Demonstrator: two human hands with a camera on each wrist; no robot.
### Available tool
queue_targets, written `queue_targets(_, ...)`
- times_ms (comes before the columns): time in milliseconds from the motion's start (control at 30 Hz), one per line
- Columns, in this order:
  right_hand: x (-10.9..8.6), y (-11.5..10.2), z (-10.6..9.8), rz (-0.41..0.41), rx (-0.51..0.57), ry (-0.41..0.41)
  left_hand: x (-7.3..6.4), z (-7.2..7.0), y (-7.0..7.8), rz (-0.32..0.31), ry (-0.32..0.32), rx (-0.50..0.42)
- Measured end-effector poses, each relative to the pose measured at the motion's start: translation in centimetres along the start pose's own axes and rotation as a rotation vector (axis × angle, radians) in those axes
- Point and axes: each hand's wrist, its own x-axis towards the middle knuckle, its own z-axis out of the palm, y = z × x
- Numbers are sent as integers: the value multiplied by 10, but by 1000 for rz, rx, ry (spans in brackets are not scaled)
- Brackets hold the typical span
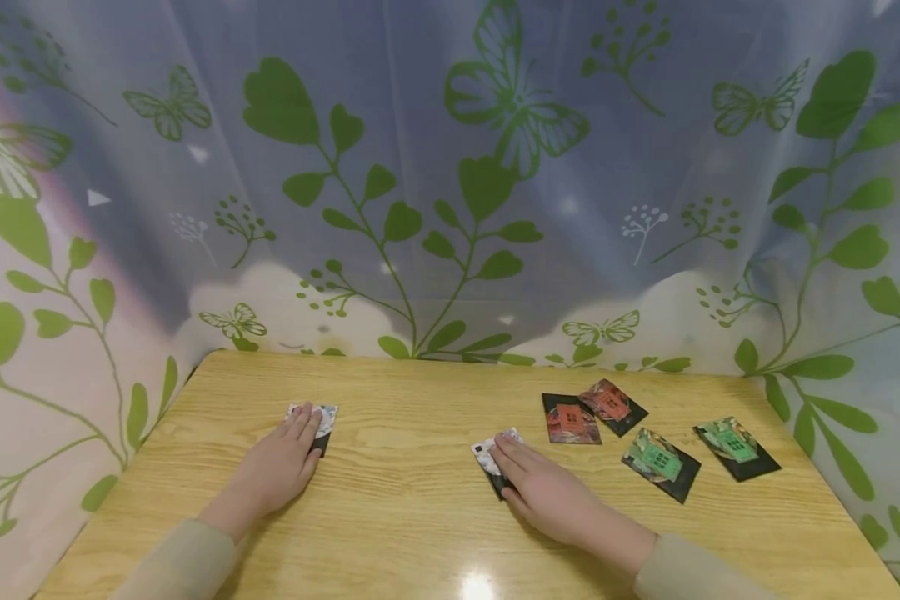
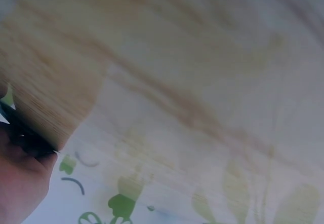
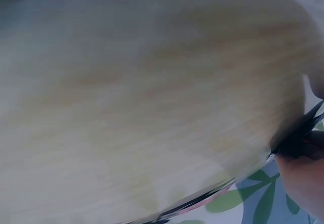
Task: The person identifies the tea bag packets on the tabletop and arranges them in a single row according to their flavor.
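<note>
My left hand [image 1: 279,464] is at the left of the table, its fingers over a small flat packet [image 1: 328,419] with a white patterned top and black lower part. In the left wrist view the packet's dark edge [image 2: 30,133] shows against the thumb. Nearer the middle, my right hand [image 1: 551,493] holds a similar white-and-black packet [image 1: 484,460], fingers across its top and thumb at its lower edge. The right wrist view shows that packet's dark side [image 3: 298,135] between thumb and fingers. Both hands cover much of their packets.
Two red-and-black packets [image 1: 571,419] [image 1: 610,402] lie beyond my right hand, one corner overlapping. Two green-and-black packets [image 1: 660,462] [image 1: 737,447] lie further right, apart. A curtain [image 1: 420,275] with green leaves and butterflies stands along the back and sides of the wooden table [image 1: 390,525].
</note>
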Motion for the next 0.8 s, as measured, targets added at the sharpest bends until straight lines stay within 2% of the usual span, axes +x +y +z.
queue_targets(300,44,-20,2,31,48,-33,0,-5,1,6,-14,-24)
queue_targets(533,78,-42,10,54,-4,-16,0,-4,0,2,-18,-24)
queue_targets(800,108,-70,12,66,-78,-16,0,-6,1,5,-18,-29)
